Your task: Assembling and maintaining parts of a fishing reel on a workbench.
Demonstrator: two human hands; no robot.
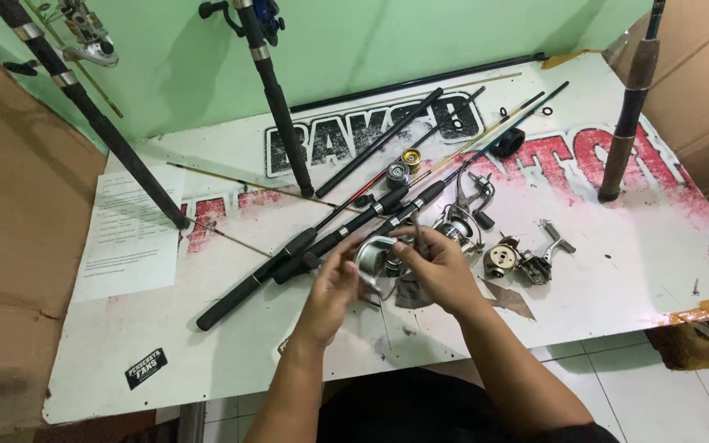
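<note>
You're holding a silver spinning reel [379, 258] just above the white tabletop [617, 287], both hands closed on it. Your left hand [334, 287] is gripping the reel body from the left side; your right hand [441, 275] is wrapping it from the right, fingertips [408, 242] pinching something at its top. I can't tell which part.

Risks, as I'm judging them:
- You're working the reel in mid-air over the table's front edge. Any small part slipping out of that pinch is probably heading for the tiled floor [658, 385] or your lap.
- Two more reels [465, 221] [519, 261] are lying just beside your right hand, handles sticking out. A wrist swing could be knocking them or mixing up parts.
- Loose spools [404, 164] are sitting on the board behind the rods; they're round, so a bump is sending them rolling.
- Black rods [322, 238] are lying diagonally, butts near your left hand. An elbow catching one could be sweeping the pile.
- Upright rods [276, 98] [625, 115] are only leaning against the green wall [371, 41]; a table shake is likely tipping them.

Hard to make out:
- Your fingers are covering most of the held reel; handle and bail position aren't showing.
- Grey scraps [510, 299] on the table under and right of your hands: can't identify them.
- Upright rods are getting cut off at the top edge.
</note>
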